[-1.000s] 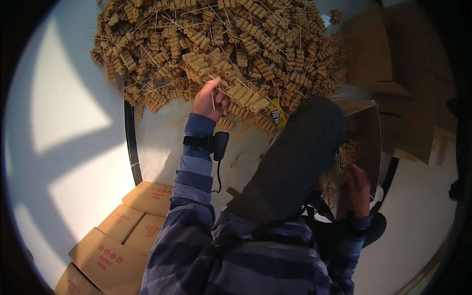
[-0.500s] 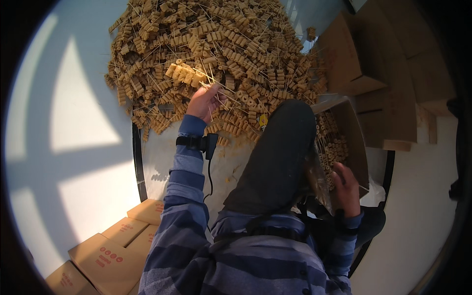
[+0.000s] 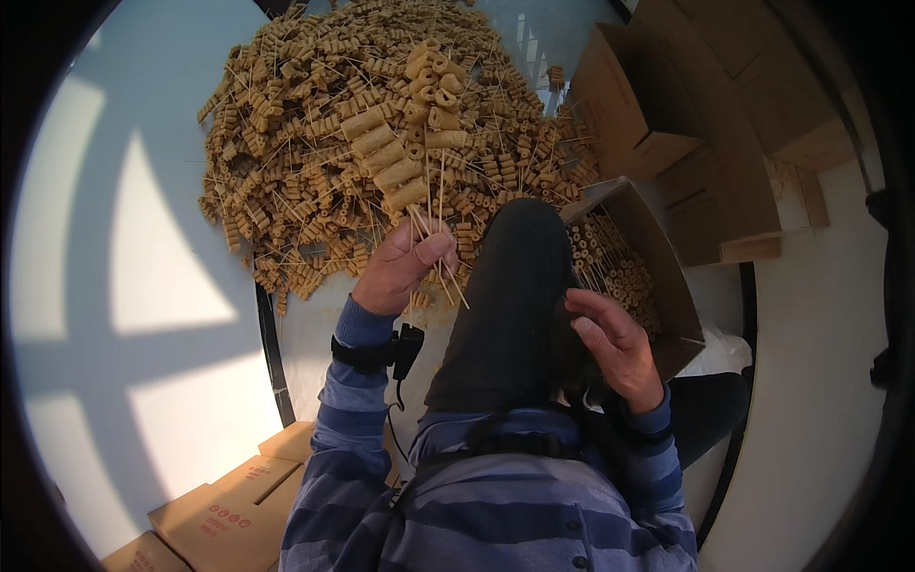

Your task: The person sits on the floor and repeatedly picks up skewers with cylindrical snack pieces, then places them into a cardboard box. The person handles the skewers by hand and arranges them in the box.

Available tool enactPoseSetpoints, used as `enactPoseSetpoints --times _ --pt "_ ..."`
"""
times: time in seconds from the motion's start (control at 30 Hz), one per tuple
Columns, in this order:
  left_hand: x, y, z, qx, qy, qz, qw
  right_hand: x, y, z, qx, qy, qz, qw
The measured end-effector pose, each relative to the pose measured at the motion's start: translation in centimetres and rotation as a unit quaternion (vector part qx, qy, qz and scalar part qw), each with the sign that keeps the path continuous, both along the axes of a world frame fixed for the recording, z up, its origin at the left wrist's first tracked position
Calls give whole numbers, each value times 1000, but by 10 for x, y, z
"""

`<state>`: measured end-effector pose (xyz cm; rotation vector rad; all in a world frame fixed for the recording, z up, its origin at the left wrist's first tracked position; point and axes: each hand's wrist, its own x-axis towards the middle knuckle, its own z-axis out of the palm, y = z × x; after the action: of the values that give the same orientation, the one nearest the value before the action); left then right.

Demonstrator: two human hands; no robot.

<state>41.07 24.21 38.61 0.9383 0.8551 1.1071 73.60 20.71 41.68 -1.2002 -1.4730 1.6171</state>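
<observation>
Pinched in the left hand (image 3: 405, 267), thin wooden skewers (image 3: 410, 157) threaded with ridged tan tubes fan upward over the heap (image 3: 315, 162). Beside the dark knee, the right hand (image 3: 615, 343) hangs loosely open, empty, near a cardboard box (image 3: 667, 276) of filled skewers.

- A pale floor (image 3: 124, 286) takes up the left side, crossed by bright sunlit patches and the curved shadow bars of a window frame.
- Closed cardboard boxes (image 3: 214, 520) with red print sit at the lower left.
- Flattened and open brown cartons (image 3: 705, 124) are stacked at the upper right.
- Off-white floor (image 3: 810, 400) lies at the right.
</observation>
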Motion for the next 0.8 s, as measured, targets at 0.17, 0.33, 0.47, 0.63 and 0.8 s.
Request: enactPoseSetpoints --times 0.17,0.33,0.47,0.63,0.8 --pt "76 -42 21 0 2 -192 981 -23 -10 0 -89 171 85 978" --pt "118 -67 18 -6 52 -331 942 -17 -27 -2 -195 201 95 955" --pt "139 -82 20 -101 72 -379 917 -8 -38 2 -187 163 15 969" --pt "121 -70 34 86 268 -489 825 8 -41 9 -167 286 -3 944" --pt "106 -37 43 22 18 -192 981 25 -49 16 -234 282 68 928"
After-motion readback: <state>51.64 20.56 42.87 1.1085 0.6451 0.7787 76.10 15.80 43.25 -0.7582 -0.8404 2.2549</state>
